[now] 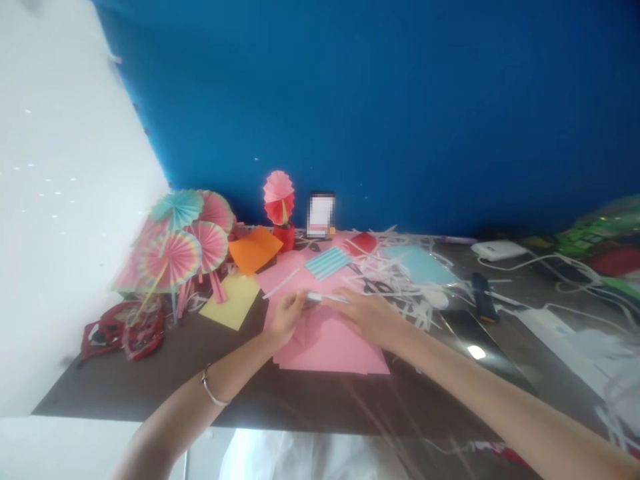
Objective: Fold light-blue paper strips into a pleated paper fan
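My left hand [289, 316] is closed, its fingertips on the left end of a small whitish stick-like item [316, 297]. My right hand [364, 313] is closed around the right part of the same item, its fingers blurred. Both hands are above pink paper sheets [333, 350] lying on the dark table. Just beyond them is a pleated light-blue paper [327, 263]. A yellow sheet [231, 301] lies left of my left hand, with an orange sheet [255, 249] behind it.
Paper fans [170, 259] stand at the left beside red bundles [123, 330]. A pink fan [279, 190] rises from a red pot [285, 237]. White paper strips [420, 303], a dark phone [480, 343], a white charger [499, 250] and cables lie right.
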Available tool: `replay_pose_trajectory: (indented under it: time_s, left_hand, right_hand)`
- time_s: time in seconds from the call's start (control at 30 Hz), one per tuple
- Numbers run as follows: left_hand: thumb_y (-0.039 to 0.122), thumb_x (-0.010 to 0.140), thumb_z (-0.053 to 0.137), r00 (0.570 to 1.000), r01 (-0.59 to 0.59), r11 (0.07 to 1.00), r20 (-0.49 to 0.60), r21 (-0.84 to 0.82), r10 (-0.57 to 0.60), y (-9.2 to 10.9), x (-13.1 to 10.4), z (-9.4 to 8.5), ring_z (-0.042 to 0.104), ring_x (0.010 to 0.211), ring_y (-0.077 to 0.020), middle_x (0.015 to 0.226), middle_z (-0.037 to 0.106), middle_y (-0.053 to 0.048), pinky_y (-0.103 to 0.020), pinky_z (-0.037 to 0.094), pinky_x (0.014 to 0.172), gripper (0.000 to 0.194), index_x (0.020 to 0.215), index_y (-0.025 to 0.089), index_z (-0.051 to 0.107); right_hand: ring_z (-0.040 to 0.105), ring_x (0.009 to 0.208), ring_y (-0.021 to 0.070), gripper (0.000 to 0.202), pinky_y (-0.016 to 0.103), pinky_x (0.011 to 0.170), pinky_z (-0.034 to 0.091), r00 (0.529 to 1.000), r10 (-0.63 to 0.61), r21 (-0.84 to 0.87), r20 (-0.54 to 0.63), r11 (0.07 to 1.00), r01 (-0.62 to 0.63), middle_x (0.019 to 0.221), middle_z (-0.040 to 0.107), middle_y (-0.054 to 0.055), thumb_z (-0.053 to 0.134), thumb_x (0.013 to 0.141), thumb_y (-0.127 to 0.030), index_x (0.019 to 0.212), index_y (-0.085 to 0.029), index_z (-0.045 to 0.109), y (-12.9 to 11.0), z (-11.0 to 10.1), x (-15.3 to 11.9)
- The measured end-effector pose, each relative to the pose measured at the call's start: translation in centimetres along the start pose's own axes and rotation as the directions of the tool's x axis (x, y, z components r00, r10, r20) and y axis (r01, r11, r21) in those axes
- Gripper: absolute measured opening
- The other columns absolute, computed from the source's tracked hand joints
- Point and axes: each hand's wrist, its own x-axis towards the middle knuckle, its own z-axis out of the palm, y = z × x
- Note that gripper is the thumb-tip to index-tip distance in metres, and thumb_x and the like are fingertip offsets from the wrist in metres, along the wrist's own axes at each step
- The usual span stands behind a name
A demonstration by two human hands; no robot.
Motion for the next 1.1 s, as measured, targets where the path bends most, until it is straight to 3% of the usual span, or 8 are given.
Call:
replay_pose_trajectory:
  time_s: [0.27, 0.67, 1.1]
  left_hand:
    - [0.052, 0.072, 0.059, 0.999, -0.051, 0.996, 0.012, 0.068, 0.050, 0.2, -0.1, -0.1, 0.066, 0.084, -0.0219, 0.085, 0.070, -0.009, -0.037, 0.050, 0.084, 0.040, 0.081, 0.014, 0.066]
    - [0.051, 0.071, 0.060, 0.999, -0.034, 0.998, 0.010, 0.046, 0.034, -0.2, 0.1, -0.1, 0.065, 0.087, -0.0228, 0.089, 0.070, -0.010, -0.037, 0.051, 0.082, 0.041, 0.087, 0.014, 0.066]
    - [0.046, 0.075, 0.060, 0.997, 0.072, 0.989, 0.047, -0.131, -0.066, 0.6, -0.3, 0.1, 0.066, 0.087, -0.0217, 0.093, 0.069, -0.011, -0.037, 0.050, 0.087, 0.036, 0.087, 0.012, 0.066]
  right_hand:
    - [0.059, 0.082, 0.0143, 0.049, 0.019, 0.058, 0.041, 1.000, -0.007, -0.027, -0.026, 1.000, 0.007, 0.108, 0.056, 0.007, 0.044, 0.084, -0.013, 0.128, -0.032, 0.044, 0.0, -0.2, -0.2]
    - [0.057, 0.073, 0.0122, 0.054, 0.018, 0.054, 0.037, 1.000, -0.012, -0.065, -0.022, 0.998, 0.011, 0.104, 0.056, 0.006, 0.044, 0.083, -0.013, 0.133, -0.034, 0.037, 0.5, 0.0, -0.4]
    - [0.058, 0.071, 0.0121, 0.056, 0.018, 0.053, 0.037, 1.000, -0.030, -0.089, -0.001, 0.996, 0.030, 0.105, 0.057, 0.007, 0.045, 0.081, -0.012, 0.133, -0.031, 0.036, 0.7, 1.2, -0.3]
